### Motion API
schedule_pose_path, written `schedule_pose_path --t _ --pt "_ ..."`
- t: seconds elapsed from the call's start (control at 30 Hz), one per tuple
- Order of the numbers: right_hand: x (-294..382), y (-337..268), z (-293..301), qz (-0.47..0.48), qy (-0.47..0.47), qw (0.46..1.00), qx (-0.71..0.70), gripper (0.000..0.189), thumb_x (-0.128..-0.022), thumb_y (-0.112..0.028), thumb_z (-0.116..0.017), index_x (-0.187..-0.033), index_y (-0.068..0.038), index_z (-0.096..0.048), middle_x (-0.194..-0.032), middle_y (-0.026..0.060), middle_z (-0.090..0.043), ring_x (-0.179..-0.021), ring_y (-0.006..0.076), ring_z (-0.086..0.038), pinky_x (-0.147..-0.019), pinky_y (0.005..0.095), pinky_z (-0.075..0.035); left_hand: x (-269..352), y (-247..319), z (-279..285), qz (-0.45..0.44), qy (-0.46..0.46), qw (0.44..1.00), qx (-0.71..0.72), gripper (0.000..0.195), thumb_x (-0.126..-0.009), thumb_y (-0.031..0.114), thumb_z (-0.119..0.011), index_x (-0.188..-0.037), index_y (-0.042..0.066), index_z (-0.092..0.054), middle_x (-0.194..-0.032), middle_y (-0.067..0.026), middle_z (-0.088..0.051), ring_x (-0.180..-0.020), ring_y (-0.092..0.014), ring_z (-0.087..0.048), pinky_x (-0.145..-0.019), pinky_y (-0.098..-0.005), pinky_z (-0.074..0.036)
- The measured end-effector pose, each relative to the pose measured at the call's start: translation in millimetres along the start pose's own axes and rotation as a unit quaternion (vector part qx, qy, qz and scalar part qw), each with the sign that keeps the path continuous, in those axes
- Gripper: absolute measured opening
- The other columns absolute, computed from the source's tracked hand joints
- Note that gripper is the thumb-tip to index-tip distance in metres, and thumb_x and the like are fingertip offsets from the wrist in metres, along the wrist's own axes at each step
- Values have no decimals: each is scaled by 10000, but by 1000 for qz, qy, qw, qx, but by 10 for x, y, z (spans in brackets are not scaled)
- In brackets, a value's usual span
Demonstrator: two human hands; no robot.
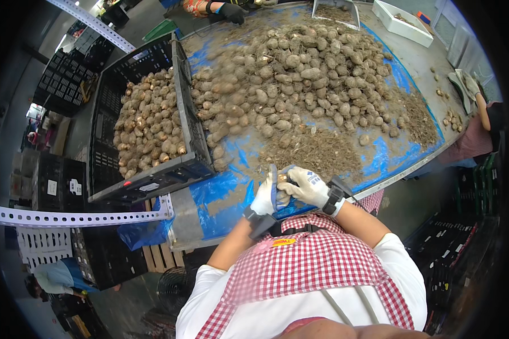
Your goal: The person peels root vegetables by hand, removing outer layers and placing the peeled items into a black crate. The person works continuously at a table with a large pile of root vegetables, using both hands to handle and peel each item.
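Observation:
Both my hands, in white work gloves, meet over the near edge of the table, close to my apron. My left hand (266, 193) is closed around a small hairy brown tuber, probably a taro (282, 195). My right hand (307, 186) touches the same tuber from the right with bent fingers; whether it also holds a tool cannot be seen. Just beyond the hands lies a heap of dry root fibres (311, 154). Behind that rises a large pile of the tubers (297, 76) on blue plastic sheeting (379, 156).
A black plastic crate (186, 163) filled with tubers stands at the left. A perforated metal bar (76, 219) juts out at the lower left. At the far side are a co-worker's dark-gloved hand (233, 13) and a white foam box (401, 25). Another co-worker's gloved hand (471, 84) is at the right.

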State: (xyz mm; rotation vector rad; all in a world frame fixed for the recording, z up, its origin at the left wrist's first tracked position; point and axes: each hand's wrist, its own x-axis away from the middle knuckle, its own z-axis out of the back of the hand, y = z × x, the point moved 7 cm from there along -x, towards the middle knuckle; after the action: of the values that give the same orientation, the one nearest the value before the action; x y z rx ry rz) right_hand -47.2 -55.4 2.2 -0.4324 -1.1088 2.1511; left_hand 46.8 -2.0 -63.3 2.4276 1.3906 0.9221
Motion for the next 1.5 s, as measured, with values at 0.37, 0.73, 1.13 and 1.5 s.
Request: schedule_pose_path --t 0.37,0.73,1.13,1.5 --pt "-5 -55 -91 38 31 997 -64 298 -906 -241 -593 -741 4 -550 -675 170 -553 -648 328 -580 -598 418 -452 112 407 -116 -206 60 861 -462 615 -1037 531 -345 -1278 20 -588 -758 23 -541 -579 -35 -431 -512 -187 -364" --pt "134 119 329 7 81 991 106 430 -885 -329 -627 -1144 4 -540 -971 205 -614 -935 388 -597 -805 458 -484 -113 149 140 -138 62 987 -47 496 -1012 427 -504 -1287 15 -491 -909 -67 -627 -736 -129 -576 -645 -271 -486" --pt "63 -30 61 58 6 990 127 251 -923 -284 -627 -801 -68 -585 -711 121 -644 -652 311 -651 -564 390 -500 111 315 -134 -77 54 947 -308 300 -1031 361 -485 -1047 69 -547 -894 -9 -545 -642 -94 -507 -562 -224 -429" --pt "124 42 377 49 113 991 57 345 -903 -330 -613 -983 0 -550 -923 202 -605 -893 405 -596 -739 464 -483 -18 149 61 -100 98 990 -6 282 -974 341 -608 -1098 95 -551 -881 -8 -569 -702 -112 -515 -604 -272 -427"
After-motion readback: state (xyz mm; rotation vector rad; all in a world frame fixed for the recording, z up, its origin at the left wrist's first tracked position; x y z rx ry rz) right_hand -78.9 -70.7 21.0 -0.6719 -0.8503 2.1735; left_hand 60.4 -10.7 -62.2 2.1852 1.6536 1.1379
